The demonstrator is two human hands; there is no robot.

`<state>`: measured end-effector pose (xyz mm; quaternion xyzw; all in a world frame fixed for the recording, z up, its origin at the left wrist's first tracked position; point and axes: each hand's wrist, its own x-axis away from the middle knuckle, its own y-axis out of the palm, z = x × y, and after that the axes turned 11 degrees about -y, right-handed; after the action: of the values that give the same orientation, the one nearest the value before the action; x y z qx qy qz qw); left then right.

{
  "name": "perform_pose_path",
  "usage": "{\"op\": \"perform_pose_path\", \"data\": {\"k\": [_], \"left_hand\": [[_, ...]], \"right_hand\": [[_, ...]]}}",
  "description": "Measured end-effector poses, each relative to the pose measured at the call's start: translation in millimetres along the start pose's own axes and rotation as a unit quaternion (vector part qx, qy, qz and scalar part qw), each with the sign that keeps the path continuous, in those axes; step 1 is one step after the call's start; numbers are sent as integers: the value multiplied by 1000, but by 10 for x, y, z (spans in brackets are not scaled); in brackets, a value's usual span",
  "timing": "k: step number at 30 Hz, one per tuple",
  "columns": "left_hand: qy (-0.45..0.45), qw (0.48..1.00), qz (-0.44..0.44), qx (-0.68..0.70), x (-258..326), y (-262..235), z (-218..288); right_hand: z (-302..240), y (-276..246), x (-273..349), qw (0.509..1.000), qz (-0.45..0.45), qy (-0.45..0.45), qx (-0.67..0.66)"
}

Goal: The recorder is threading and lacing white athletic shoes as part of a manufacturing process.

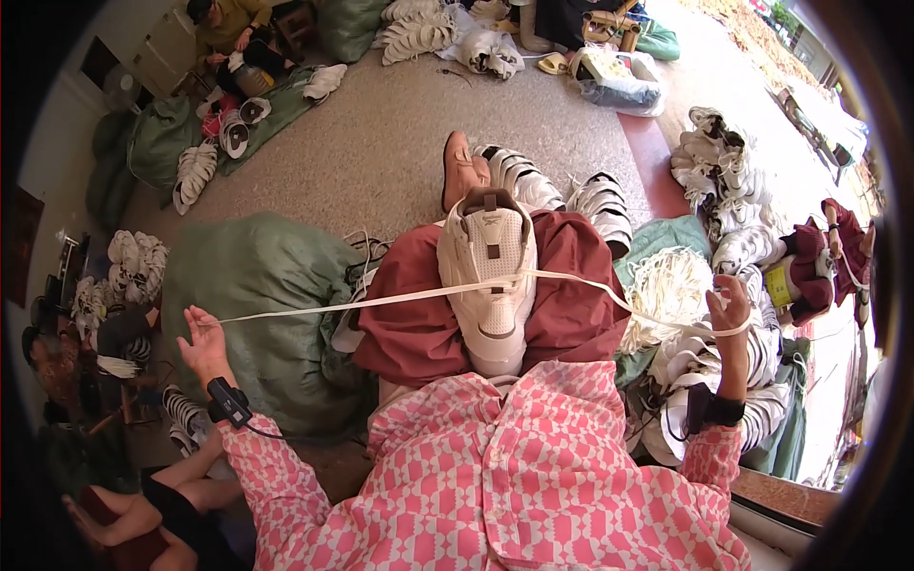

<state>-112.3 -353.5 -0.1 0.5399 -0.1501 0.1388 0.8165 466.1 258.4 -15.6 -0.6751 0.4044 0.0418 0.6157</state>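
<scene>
A cream-white sneaker (487, 276) lies on my lap, toe toward me, resting on my dark red trousers (571, 295). A flat white lace (381, 301) runs through it and is pulled out taut to both sides. My left hand (200, 344) is stretched out to the left and pinches the lace's left end. My right hand (731, 309) is raised at the right and grips the lace's right end. Both wrists carry a black band.
A big green sack (257, 285) sits at my left, a bundle of white laces (671, 285) at my right. Piles of white sneakers (719, 162) lie all around on the floor. One person sits at the far top left (228, 29), another at the right (828, 257).
</scene>
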Motion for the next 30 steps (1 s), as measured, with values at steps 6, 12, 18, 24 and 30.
{"op": "perform_pose_path", "data": {"k": [6, 12, 18, 24, 30], "left_hand": [[-45, 863, -268, -426, 908, 496, -1127], [-127, 637, -413, -638, 1933, 504, -2371], [-185, 556, -439, -681, 1929, 298, -2721], [-173, 522, -427, -718, 1938, 214, -2763], [-108, 516, -467, -710, 1913, 134, -2861]], "right_hand": [[-1761, -301, -828, 699, -83, 50, -708], [-2549, -484, -1383, 256, -207, -285, -900], [-3313, -858, -903, 227, 174, -79, -955], [-2767, -1024, -775, 277, -241, 46, -929], [-3479, -939, -901, 232, 296, -47, -926]]}}
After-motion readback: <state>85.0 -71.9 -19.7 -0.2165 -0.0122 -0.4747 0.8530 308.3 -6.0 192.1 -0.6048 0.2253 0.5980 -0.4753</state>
